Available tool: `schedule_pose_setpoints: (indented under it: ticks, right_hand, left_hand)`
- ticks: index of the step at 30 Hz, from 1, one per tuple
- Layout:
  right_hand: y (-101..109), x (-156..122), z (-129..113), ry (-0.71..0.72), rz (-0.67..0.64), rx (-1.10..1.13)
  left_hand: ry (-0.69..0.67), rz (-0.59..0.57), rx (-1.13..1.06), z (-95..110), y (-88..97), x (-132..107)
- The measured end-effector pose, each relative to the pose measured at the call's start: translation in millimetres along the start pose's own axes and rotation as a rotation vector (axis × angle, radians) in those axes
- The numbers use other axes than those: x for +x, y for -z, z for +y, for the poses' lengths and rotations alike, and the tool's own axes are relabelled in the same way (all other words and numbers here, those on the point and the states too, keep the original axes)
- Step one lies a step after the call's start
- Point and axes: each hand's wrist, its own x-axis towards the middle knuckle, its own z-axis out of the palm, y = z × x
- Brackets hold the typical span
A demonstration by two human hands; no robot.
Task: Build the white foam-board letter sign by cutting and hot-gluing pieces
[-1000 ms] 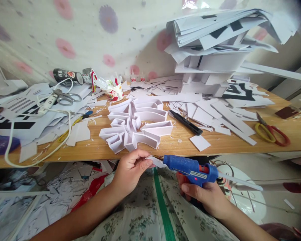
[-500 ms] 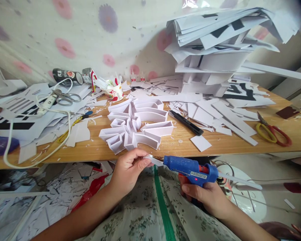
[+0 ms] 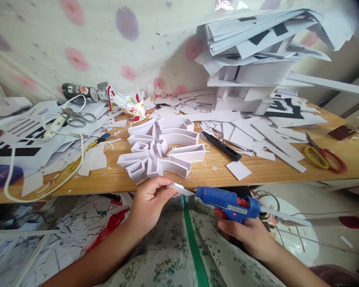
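Note:
Between thumb and fingers, my left hand pinches a small white strip in front of the table edge. My right hand is wrapped round the handle of a blue glue gun, whose red light is lit. The gun's nozzle points left, right at the strip's far end; whether they touch I cannot tell. A glue stick sticks out of the gun's back. Just beyond my hands, a white hollow shape with upright walls lies on the wooden table.
A black utility knife and a white square piece lie right of the shape. Scissors rest at the right, grey scissors at the left near a white cable. A paper cup and stacked white sheets stand behind.
The glue gun's nozzle has shifted slightly right along the strip, towards its far end. My left hand, still pinching the strip, has moved slightly left.

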Motion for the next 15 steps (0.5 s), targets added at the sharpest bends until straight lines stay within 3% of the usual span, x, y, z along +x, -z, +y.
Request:
schedule_pose_setpoints:
  ticks: [15]
  right_hand:
    - [7.5, 2.3, 6.2, 0.054, 0.002, -0.096]
  left_hand:
    - [-0.023, 0.067, -0.041, -3.9, 6.8, 0.8]
